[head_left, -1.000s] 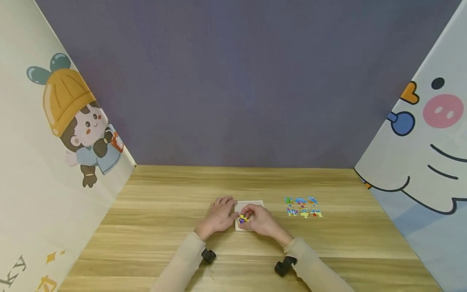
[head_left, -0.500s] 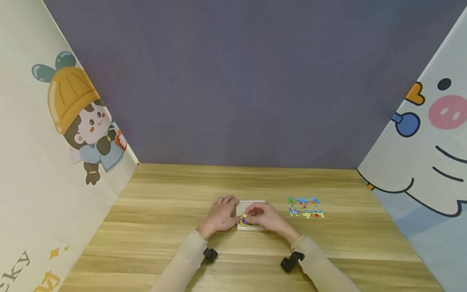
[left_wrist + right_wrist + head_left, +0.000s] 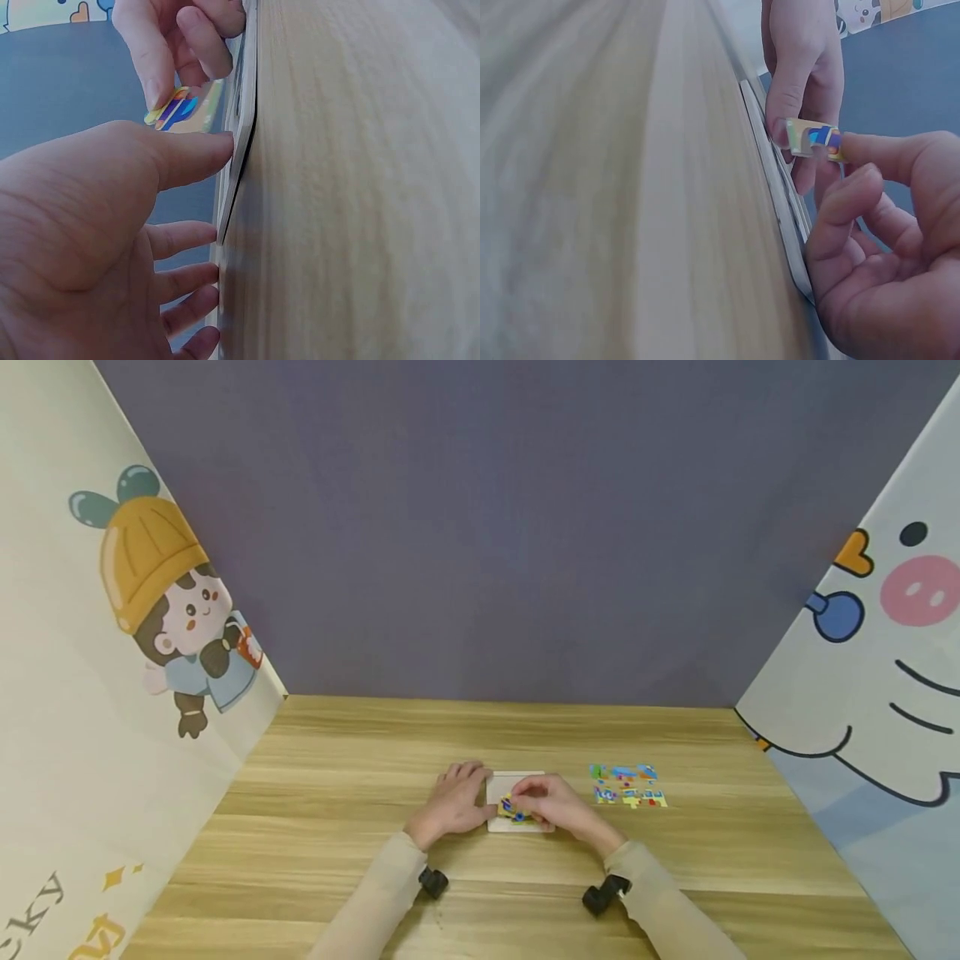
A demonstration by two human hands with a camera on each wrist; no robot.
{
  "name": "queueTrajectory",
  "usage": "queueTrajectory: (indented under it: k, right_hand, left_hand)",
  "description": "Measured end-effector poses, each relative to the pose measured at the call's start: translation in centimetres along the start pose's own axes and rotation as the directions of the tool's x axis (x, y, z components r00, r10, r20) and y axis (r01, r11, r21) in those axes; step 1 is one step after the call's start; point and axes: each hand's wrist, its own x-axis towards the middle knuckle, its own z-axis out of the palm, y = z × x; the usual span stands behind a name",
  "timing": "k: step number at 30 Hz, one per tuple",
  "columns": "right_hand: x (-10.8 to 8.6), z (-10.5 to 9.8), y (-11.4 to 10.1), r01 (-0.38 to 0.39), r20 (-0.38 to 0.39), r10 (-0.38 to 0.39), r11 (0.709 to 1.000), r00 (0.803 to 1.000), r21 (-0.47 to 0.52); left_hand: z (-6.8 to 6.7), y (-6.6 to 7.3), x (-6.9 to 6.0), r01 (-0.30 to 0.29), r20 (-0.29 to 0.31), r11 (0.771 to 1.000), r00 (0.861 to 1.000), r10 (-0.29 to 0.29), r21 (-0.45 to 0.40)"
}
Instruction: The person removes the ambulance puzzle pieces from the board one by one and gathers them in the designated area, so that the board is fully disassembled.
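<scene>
far left: pale wall panel (image 3: 45, 610) with a cartoon figure in a yellow hat (image 3: 180, 610) printed on it. grey wall (image 3: 480, 527) across the back; wood-grain surface (image 3: 510, 893) below.

your left sleeve (image 3: 375, 893) comes in from the bottom, a black wrist camera (image 3: 433, 882) near its cuff. your left grip (image 3: 453, 797) lies at the tray's left side, fingers extended and spread. left wrist view: thumb tip on the tray's edge, fingertips lower down beside it.

pale tray (image 3: 506, 783) sits flat on the surface between your hands. the puzzle piece (image 3: 508, 807), yellow, blue and orange, is tilted over the tray's lower left part, just beside your left thumb; cannot tell whether its low edge touches the tray.

your right grip (image 3: 555, 803) is pinching that piece between thumb and index finger, the other fingers curled. right sleeve (image 3: 671, 893) and second black camera (image 3: 600, 897) behind it.

farther right, well apart from the tray: loose pieces (image 3: 632, 796) in two rows, multicoloured. right end: white cartoon creature (image 3: 862, 693) on the wall.
</scene>
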Motion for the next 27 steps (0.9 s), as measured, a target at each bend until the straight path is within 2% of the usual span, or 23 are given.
queueTrajectory:
  k: [6, 14, 20, 27]
  right_hand:
    - [-0.3, -0.6, 0.0, -0.006, 0.011, 0.005, 0.998, 1.000, 0.060]
    - [-0.7, -1.9, 0.2, 0.019, -0.017, -0.019, 1.000, 1.000, 0.010]
    - [-1.1, -2.8, 0.5, -0.002, -0.061, 0.002, 1.000, 0.998, -0.008]
    - [-1.9, -4.1, 1.1, -0.039, -0.128, 0.036, 0.999, 0.991, -0.022]
  left_hand:
    - [-0.1, 0.0, -0.1, 0.001, 0.020, 1.000, 1.000, -0.001, -0.014]
    - [0.0, 0.4, -0.1, 0.018, 0.030, 1.000, 0.999, -0.019, 0.021]
    - [0.5, 0.8, -0.1, 0.029, 0.032, 0.996, 0.999, -0.031, 0.081]
    - [1.1, 0.4, 0.1, 0.036, 0.029, 0.998, 0.999, -0.037, 0.053]
